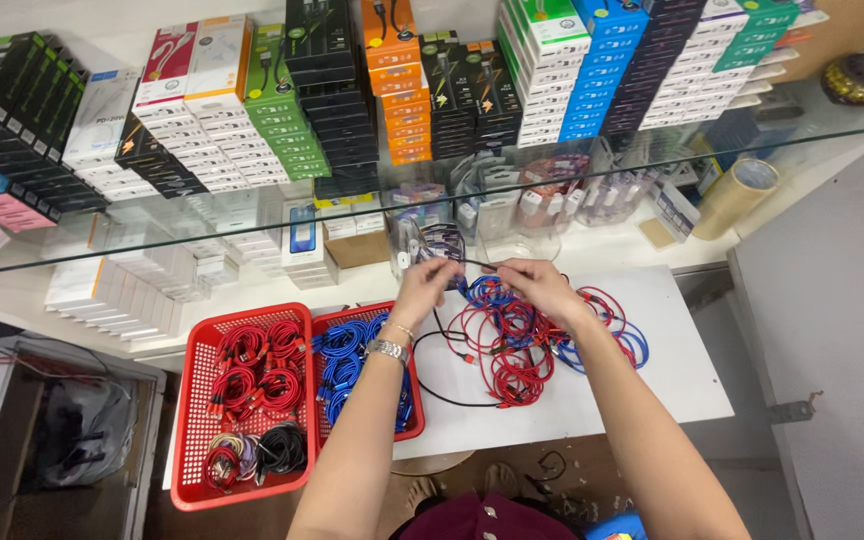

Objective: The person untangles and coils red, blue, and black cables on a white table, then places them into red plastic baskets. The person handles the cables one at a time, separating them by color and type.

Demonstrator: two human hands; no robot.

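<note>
My left hand (pixel 424 283) and my right hand (pixel 537 285) are raised over a white table (pixel 672 370), pinching a thin black cable (pixel 474 263) stretched between them. The cable's loose length trails down in a loop (pixel 437 385) across the tabletop. Right under my hands lies a tangled heap of red cables (pixel 512 345) mixed with blue cables (pixel 487 292). My left wrist wears a metal watch and a thin bracelet.
Two red baskets sit at the left: one (pixel 192 420) with coiled red, black and mixed cables, one (pixel 414 425) with blue coils. A glass shelf (pixel 202 215) above carries rows of boxed goods. A tape roll (pixel 737 195) stands at the right.
</note>
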